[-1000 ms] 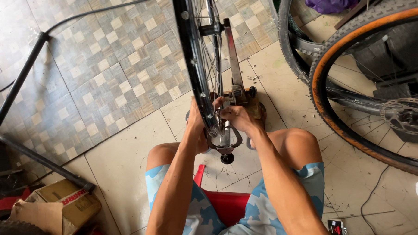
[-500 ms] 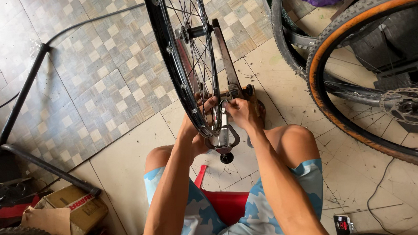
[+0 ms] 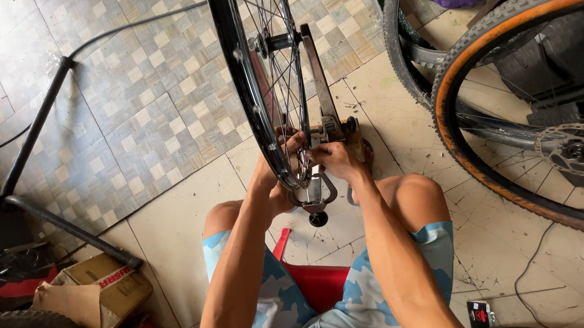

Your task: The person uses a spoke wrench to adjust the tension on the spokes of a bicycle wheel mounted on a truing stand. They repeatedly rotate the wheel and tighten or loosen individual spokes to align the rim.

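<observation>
Both hands (image 3: 311,161) closer on wheel rim (image 3: 252,111), fingers either side

Both hands sit at the wheel rim (image 3: 255,111), boxed in by spokes and the stand arm (image 3: 317,81) at 12 o'clock. Knees close off 5 and 7. Tan-walled tire (image 3: 461,124) blocks 2 to 3 o'clock. Black bar (image 3: 34,129) at 9, well apart; cardboard box (image 3: 100,293) at 8. Bare tile floor (image 3: 174,199) at 9 to 10 gives open passage.

Both hands (image 3: 305,161) at black wheel rim (image 3: 243,72) in truing stand (image 3: 319,120), tiled floor (image 3: 145,113)
</observation>
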